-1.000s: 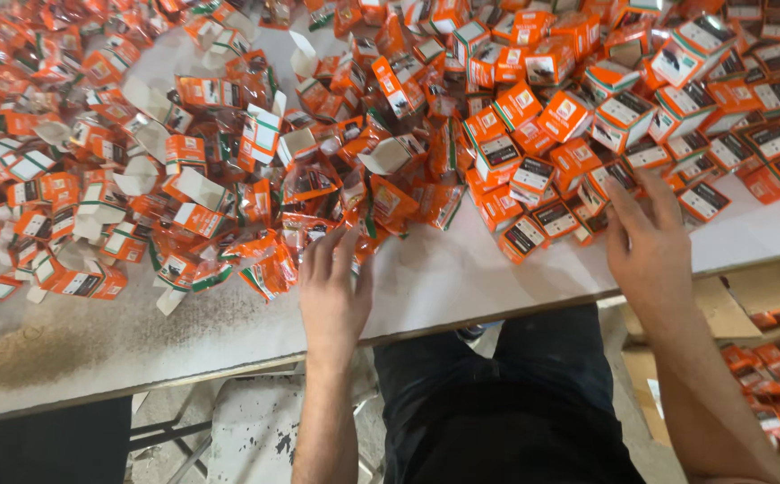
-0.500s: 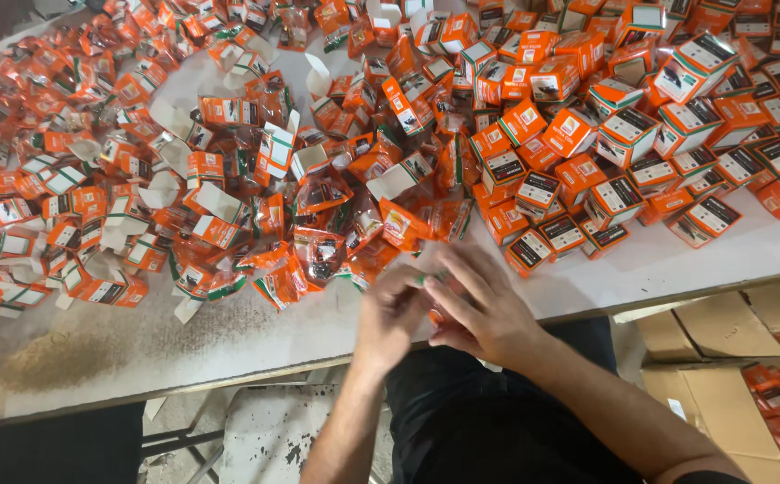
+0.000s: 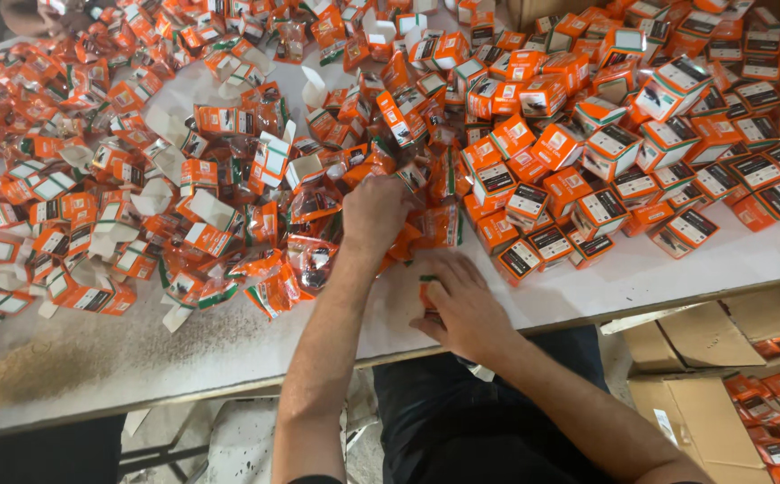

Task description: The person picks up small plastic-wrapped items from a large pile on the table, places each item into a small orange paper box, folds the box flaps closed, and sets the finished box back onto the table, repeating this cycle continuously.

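My left hand (image 3: 374,213) reaches into a heap of orange plastic packets (image 3: 309,255) in the middle of the white table (image 3: 676,273); its fingers are curled among the packets, and what they grip is hidden. My right hand (image 3: 463,305) rests near the table's front edge, closed around a small orange and green item (image 3: 427,289) that pokes out at the thumb. Closed orange and white small boxes (image 3: 605,193) lie piled to the right of both hands.
Open, unfolded orange and white boxes (image 3: 202,211) cover the table's left half. Cardboard cartons (image 3: 694,394) holding more orange boxes stand on the floor at the right. A dusty stain (image 3: 76,354) marks the table's front left.
Both hands were together at the table's front edge. The left hand has since reached forward into the packet heap, while the right stays near the edge holding a small item.
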### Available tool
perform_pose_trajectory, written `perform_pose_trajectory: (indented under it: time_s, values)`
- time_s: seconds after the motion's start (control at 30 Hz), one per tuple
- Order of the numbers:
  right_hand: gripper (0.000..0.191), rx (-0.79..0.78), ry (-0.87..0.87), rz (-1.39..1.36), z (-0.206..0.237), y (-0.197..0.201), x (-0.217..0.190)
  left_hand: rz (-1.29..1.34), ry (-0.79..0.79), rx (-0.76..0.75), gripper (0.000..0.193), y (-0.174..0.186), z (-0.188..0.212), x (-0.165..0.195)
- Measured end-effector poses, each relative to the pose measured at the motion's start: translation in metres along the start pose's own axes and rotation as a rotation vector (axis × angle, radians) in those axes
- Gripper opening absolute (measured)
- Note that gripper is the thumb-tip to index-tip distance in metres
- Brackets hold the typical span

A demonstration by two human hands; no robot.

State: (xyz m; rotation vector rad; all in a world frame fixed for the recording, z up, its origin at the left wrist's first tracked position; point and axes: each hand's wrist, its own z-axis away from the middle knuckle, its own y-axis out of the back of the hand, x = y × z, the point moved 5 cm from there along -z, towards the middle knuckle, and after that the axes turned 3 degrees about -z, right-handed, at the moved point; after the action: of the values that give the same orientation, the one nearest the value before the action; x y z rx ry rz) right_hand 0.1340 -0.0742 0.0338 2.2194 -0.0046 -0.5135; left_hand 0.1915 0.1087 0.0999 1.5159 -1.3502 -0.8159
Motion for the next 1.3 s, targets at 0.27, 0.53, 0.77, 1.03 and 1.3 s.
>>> perform_pose_trajectory:
  time_s: [0.27, 0.53, 0.77, 1.03, 1.3]
  values:
    - [0.063, -0.111, 0.168, -0.095, 0.028, 0.003, -0.008, 0.109, -0.27, 0.298, 0.028, 0.073, 0.064, 0.022]
    - [0.031, 0.173, -0.104, -0.473, 0.047, 0.012, 0.021, 0.069, -0.502, -0.063, 0.038, 0.083, 0.156, 0.042]
    - [0.043, 0.027, -0.265, -0.482, 0.026, 0.022, 0.012, 0.211, -0.638, -0.074, 0.027, 0.037, 0.174, 0.05]
    - [0.015, 0.053, -0.325, -0.331, 0.026, 0.011, 0.029, 0.318, -0.257, 0.321, 0.046, 0.018, 0.202, 0.05]
    - [0.045, 0.078, -0.296, -0.529, 0.033, 0.026, 0.027, 0.612, 0.02, 0.247, 0.056, -0.006, 0.183, 0.061]
